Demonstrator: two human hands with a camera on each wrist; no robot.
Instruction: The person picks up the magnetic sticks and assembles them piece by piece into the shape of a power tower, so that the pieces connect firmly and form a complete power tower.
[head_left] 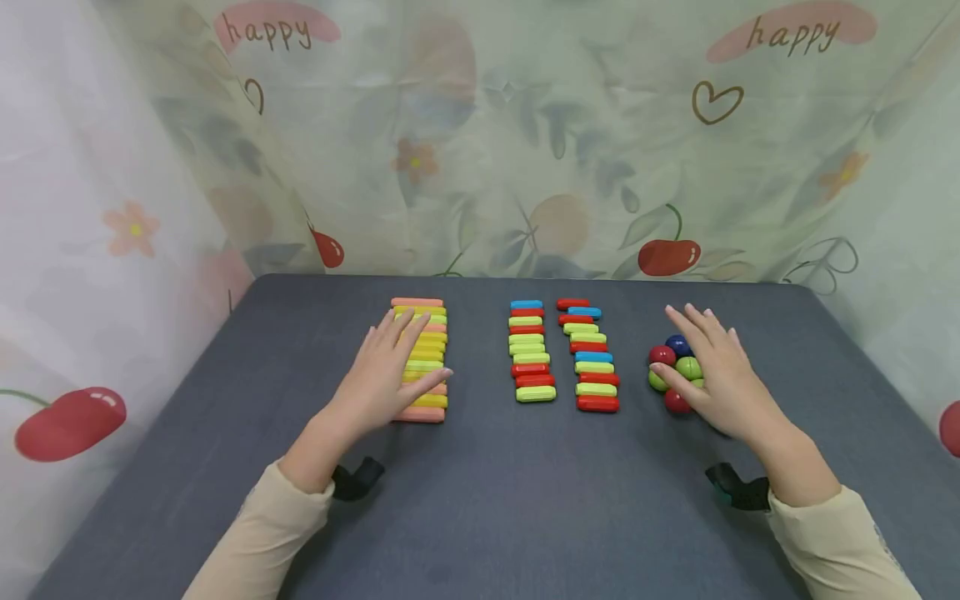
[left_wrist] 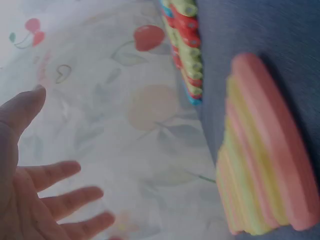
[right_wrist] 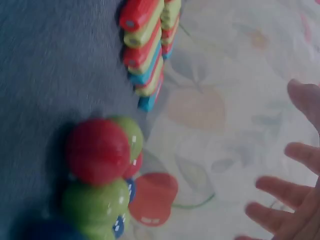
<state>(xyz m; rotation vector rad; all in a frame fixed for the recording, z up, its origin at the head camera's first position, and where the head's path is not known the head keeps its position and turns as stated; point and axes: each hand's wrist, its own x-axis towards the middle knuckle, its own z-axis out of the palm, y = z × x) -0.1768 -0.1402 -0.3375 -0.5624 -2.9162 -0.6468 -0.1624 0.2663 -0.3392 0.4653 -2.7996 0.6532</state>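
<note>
Head view: on the dark table [head_left: 480, 508] before a patterned curtain [head_left: 495, 92], two columns of short rods [head_left: 531, 359] lay in the middle. The left hand [head_left: 386, 367], empty with fingers spread, hovered over the long pink and yellow sticks [head_left: 422, 414], partly covering them, while the right hand [head_left: 716, 375], likewise spread and empty, partly hid the cluster of balls [head_left: 688, 367]. The right wrist view showed round marks on the short rods' ends and a gap between that hand and the balls, neither plain from the head.
</note>
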